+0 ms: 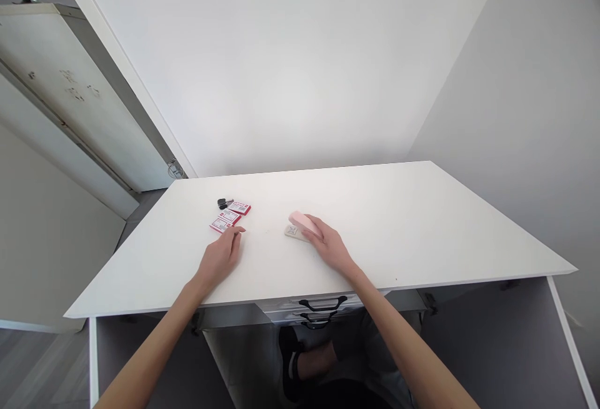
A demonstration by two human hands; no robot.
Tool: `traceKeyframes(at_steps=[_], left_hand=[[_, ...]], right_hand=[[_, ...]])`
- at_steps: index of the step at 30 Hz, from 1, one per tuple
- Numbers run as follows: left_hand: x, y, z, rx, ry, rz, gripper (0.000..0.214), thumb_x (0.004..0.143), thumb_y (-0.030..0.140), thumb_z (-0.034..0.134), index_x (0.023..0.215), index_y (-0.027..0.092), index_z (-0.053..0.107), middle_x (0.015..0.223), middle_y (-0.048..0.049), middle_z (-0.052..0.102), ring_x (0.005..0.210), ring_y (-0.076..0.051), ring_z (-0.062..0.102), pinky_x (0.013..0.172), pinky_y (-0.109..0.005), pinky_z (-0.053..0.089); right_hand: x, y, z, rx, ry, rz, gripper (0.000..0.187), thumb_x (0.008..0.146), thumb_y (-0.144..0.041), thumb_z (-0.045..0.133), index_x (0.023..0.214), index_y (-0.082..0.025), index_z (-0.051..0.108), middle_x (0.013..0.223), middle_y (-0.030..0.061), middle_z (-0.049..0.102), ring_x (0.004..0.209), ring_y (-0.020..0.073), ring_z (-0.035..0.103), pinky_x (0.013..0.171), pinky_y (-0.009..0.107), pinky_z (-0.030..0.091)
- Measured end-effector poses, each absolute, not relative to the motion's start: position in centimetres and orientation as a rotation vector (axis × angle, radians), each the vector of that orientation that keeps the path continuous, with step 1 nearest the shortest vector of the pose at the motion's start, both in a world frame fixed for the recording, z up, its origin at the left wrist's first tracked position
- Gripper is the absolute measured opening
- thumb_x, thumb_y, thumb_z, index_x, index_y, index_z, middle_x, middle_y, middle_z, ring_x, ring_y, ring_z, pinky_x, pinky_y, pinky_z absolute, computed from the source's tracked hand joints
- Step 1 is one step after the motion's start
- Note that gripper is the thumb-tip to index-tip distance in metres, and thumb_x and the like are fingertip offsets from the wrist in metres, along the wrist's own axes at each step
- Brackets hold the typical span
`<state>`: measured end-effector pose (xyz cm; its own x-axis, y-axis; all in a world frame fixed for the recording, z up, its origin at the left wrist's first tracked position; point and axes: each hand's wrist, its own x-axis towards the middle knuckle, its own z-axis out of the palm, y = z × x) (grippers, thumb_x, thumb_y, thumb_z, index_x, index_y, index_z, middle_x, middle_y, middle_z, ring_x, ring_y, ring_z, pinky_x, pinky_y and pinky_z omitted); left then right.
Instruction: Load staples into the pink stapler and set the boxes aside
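My right hand (330, 246) is closed around a pink, rounded oblong object (305, 223), too small in view to name surely. Under it, partly covered by my fingers, lies a flat beige piece (293, 231) with a dark printed mark; I cannot tell if the two are joined. My left hand (220, 256) rests on the tabletop with curled fingers and nothing visible in them. Just beyond its fingertips lie small red-and-white boxes (225, 221) with printed labels. Another such box (240, 207) sits behind them, beside a small black item (223, 203) with a metal end.
The white desk (398, 221) stands against a white wall. Drawers with black handles (323, 304) show below its front edge, near a foot in a black shoe (289, 365). A grey wall bounds the right side; a white cabinet (79, 102) stands at the left.
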<state>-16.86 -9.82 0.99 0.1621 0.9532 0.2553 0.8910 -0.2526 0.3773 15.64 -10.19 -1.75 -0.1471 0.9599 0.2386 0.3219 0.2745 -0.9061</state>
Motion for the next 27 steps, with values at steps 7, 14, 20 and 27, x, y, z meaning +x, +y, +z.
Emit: traceKeyframes(at_steps=[7,14,20,27], left_hand=[[-20.1,-9.4,0.8,1.946,1.976,0.881,0.033,0.105,0.045,0.036,0.120,0.023,0.056,0.106,-0.0067,0.073,0.078,-0.023,0.066,0.075,-0.035,0.048],[-19.4,-9.3,0.6,1.921,1.995,0.860,0.032,0.104,0.044,0.038,0.124,0.023,0.053,0.092,-0.0033,0.070,0.074,-0.023,0.066,0.071,-0.034,0.047],[-19.7,-9.4,0.4,1.846,2.118,0.882,0.030,0.104,0.041,0.039,0.123,0.023,0.054,0.091,-0.0023,0.070,0.069,-0.021,0.065,0.068,-0.033,0.046],[-19.7,-9.2,0.3,1.835,2.206,0.866,0.036,0.106,0.040,0.035,0.132,0.022,0.052,0.108,-0.0064,0.075,0.073,-0.023,0.068,0.069,-0.034,0.048]], right_hand=[[9.1,-5.9,-3.0,-1.347,-1.798,0.620,0.063,0.107,-0.033,0.032,0.168,-0.035,0.018,0.148,0.0098,0.056,0.117,0.0278,0.065,0.092,0.044,0.057],[2.3,-0.5,-3.2,-1.391,-1.838,0.535,0.063,0.108,-0.029,0.031,0.169,-0.033,0.016,0.143,0.0136,0.055,0.105,0.0263,0.067,0.084,0.041,0.058],[-1.3,2.5,-3.1,-1.445,-1.909,0.509,0.058,0.110,-0.032,0.024,0.169,-0.031,0.020,0.148,0.0178,0.049,0.119,0.0296,0.062,0.092,0.046,0.056],[-1.9,3.3,-3.6,-1.333,-1.985,0.529,0.061,0.110,-0.038,0.028,0.169,-0.033,0.016,0.159,0.0183,0.035,0.138,0.0326,0.052,0.107,0.054,0.051]])
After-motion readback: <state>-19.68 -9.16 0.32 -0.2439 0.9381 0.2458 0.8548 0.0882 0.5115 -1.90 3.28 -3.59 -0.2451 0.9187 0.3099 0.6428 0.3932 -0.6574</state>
